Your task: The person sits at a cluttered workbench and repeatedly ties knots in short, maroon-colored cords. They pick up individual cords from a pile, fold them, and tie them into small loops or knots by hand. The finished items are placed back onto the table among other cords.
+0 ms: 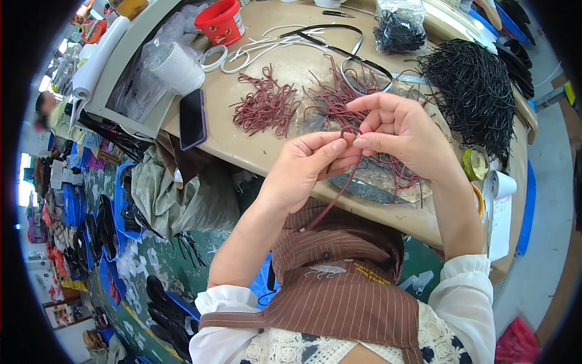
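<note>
My left hand [309,159] pinches a thin dark-red cord [337,197] between thumb and fingers, above the table's near edge. The cord makes a small loop at the fingertips, and its tail hangs toward my striped brown apron. Close against it, my right hand [400,133] has thumb and finger closed at the same loop, other fingers raised. Beneath my hands, more dark-red cords [334,100] lie spread over a worn, dark round mat [357,189]. To the left is a pile of looped, knotted red cords [265,102].
A phone [193,119] lies at the table's left edge, below a wrapped white roll [177,68]. Behind are a red bucket [219,22], white cords [273,45] and a black strap [364,56]. At right lie a large heap of black cords [470,91] and an open tin [475,164].
</note>
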A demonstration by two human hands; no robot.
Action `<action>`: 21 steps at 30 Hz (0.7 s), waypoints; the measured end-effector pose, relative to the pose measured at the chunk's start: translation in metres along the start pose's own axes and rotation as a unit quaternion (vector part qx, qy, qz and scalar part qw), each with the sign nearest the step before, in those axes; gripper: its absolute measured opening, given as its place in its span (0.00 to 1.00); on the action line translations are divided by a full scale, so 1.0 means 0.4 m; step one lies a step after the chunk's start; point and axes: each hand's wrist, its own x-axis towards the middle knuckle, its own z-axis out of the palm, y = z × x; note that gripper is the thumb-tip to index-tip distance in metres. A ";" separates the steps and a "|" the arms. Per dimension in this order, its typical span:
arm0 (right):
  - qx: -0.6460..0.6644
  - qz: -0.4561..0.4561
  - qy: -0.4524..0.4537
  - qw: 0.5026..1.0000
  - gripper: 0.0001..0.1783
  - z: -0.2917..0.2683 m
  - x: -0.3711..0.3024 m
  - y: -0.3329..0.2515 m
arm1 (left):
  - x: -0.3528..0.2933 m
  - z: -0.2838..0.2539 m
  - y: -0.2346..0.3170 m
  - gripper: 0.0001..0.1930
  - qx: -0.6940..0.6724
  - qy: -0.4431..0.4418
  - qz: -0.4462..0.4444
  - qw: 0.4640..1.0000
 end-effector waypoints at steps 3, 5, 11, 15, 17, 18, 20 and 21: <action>-0.016 -0.018 0.024 0.999 0.17 0.010 -0.005 -0.013 | -0.007 0.005 0.001 0.11 0.014 -0.007 -0.013 1.000; 0.001 -0.024 0.035 0.999 0.17 0.016 -0.007 -0.016 | -0.006 0.007 -0.004 0.11 0.007 -0.011 -0.010 1.000; 0.025 -0.043 0.058 0.997 0.16 0.023 -0.008 -0.011 | -0.013 0.024 -0.014 0.11 0.019 0.003 -0.003 1.000; 0.020 -0.052 0.055 0.997 0.16 0.035 -0.007 -0.011 | -0.017 0.021 -0.013 0.10 0.046 0.001 0.009 0.999; 0.019 -0.057 0.057 0.997 0.15 0.039 -0.007 -0.010 | -0.014 0.018 -0.017 0.10 0.066 -0.004 0.024 0.998; 0.019 -0.061 0.059 0.996 0.15 0.041 -0.006 -0.005 | -0.013 0.016 -0.018 0.10 0.077 -0.008 0.027 0.997; 0.020 -0.065 0.065 0.996 0.16 0.046 -0.007 0.004 | -0.012 0.013 -0.022 0.10 0.097 -0.015 0.033 0.995; 0.020 -0.065 0.068 0.995 0.17 0.049 -0.007 0.010 | -0.012 0.010 -0.026 0.10 0.086 -0.011 0.036 0.996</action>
